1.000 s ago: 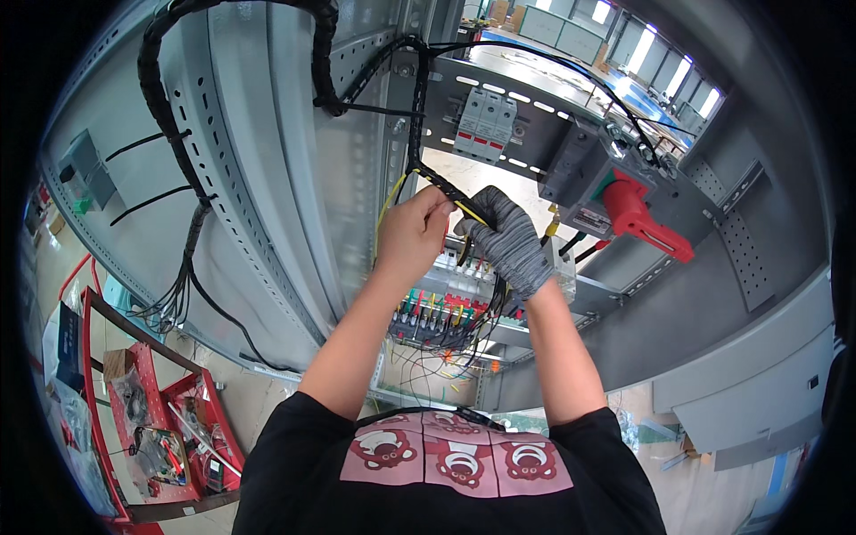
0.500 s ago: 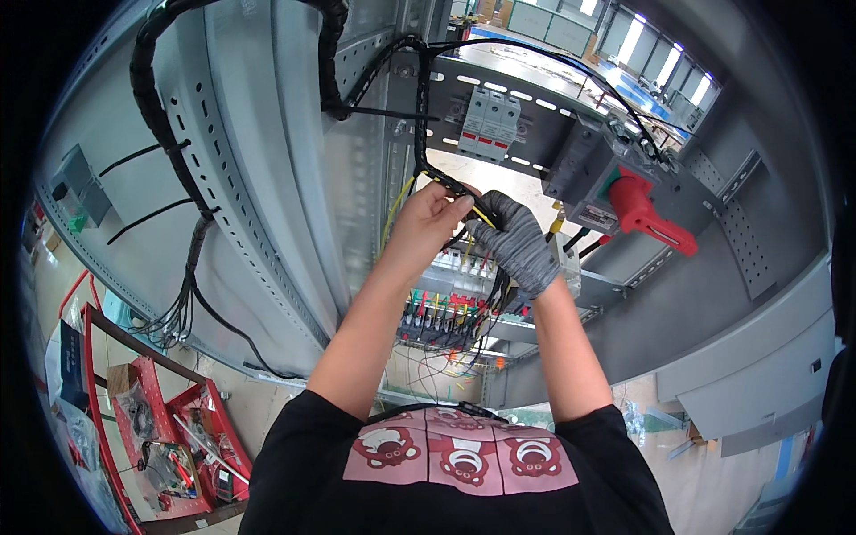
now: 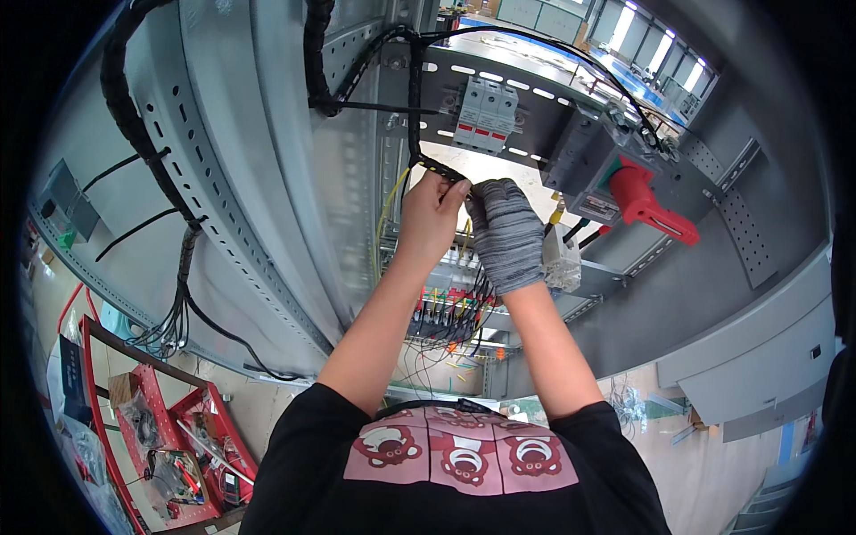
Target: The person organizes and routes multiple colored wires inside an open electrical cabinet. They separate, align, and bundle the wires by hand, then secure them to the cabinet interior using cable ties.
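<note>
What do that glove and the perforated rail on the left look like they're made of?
The glove on the right hand looks like knitted fabric, mottled grey with a ribbed cuff; whether the palm is coated can't be seen. The perforated rail looks like sheet metal, painted or galvanised matte grey, with punched slots and sharp folded edges.

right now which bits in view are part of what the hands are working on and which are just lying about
In hand:
- left hand, bare, pinching the black cable bundle
- right hand, in a grey glove, at the same bundle
- grey cabinet rail the bundle runs along

Lying about:
- red tool tray on the floor
- red switch handle
- grey breakers
- wired terminal row below
</note>
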`<action>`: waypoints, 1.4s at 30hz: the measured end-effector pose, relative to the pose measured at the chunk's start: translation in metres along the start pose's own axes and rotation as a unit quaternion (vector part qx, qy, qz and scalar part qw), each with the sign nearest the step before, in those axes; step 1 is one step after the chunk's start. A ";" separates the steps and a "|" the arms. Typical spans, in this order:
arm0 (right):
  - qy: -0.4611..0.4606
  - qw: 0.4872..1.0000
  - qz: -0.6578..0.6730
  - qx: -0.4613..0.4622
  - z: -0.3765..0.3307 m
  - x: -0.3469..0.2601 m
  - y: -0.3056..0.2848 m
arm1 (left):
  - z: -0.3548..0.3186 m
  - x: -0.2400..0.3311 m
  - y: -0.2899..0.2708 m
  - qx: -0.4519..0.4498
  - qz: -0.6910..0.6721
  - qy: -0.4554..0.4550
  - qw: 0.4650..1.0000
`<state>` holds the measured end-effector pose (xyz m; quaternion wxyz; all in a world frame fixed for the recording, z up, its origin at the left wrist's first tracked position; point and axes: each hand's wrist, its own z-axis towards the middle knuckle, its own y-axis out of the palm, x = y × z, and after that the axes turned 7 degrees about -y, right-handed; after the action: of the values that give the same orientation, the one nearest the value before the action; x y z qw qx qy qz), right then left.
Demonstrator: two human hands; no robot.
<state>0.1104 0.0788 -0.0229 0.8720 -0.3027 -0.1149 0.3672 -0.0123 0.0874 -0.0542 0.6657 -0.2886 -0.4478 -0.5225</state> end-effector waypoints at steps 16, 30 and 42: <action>0.043 0.942 0.333 0.017 0.000 0.035 0.000 | -0.022 0.019 -0.010 -0.105 -0.152 -0.040 0.982; 0.152 0.905 0.380 -0.115 0.002 0.032 -0.016 | -0.021 0.021 -0.021 -0.112 -0.093 -0.094 0.985; 0.231 0.710 0.604 -0.279 0.000 0.032 -0.049 | -0.034 0.058 -0.030 -0.165 -0.138 -0.123 0.969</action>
<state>0.1612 0.0747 0.0060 0.3393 -0.6126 0.2003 0.6852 -0.0279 0.0244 -0.0188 0.4709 -0.3916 -0.4693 -0.6362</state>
